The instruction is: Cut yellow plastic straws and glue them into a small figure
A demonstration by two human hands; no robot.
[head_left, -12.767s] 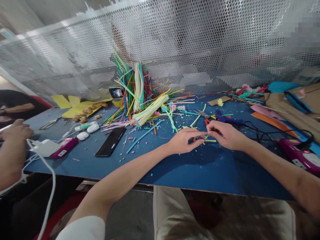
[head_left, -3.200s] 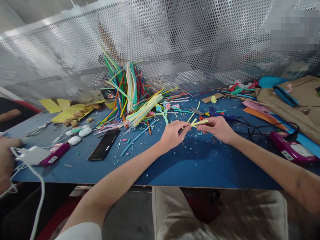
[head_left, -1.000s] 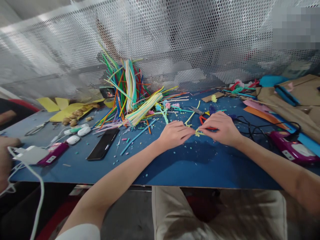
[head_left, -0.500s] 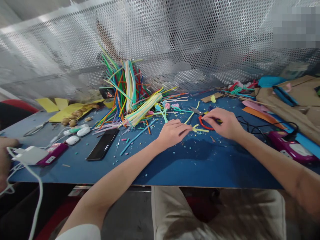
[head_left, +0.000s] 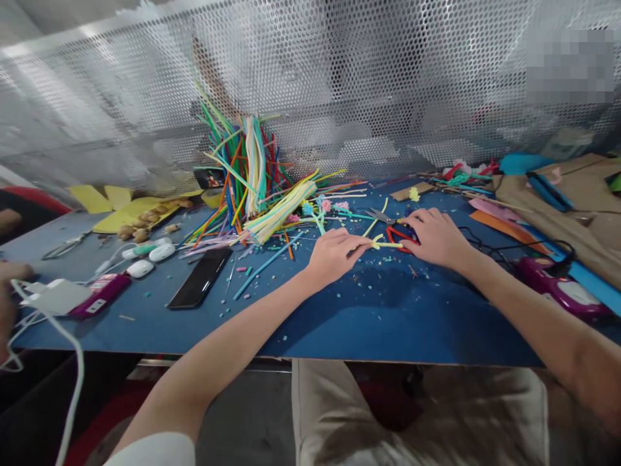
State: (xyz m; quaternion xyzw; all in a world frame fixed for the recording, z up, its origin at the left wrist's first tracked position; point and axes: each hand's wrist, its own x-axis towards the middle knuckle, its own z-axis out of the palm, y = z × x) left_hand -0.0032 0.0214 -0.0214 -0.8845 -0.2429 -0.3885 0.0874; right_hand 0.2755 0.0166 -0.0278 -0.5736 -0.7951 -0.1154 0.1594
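Note:
My left hand [head_left: 334,255] is closed in a pinch on a pale yellow pipe cleaner piece [head_left: 387,244], whose forked, bent end sticks out to the right. My right hand [head_left: 434,238] lies over the red handles of a pair of scissors [head_left: 394,232], its thumb on the near side and its fingers on the far side. The blades point left, a little apart, towards a loose yellow strand. Just beyond my left hand are small pipe cleaner flowers [head_left: 326,206] in pink and blue on a green stem.
A big heap of coloured pipe cleaners [head_left: 255,171] stands against the perforated metal screen [head_left: 369,84]. A black phone [head_left: 200,279] lies at left, near white earphone cases and a purple power strip [head_left: 99,294]. Brown paper and another purple power strip [head_left: 563,285] are at right. Scraps litter the blue table.
My right hand has opened from a pinch above the scissors and come down over their red handles. My left hand keeps the yellow piece almost in place.

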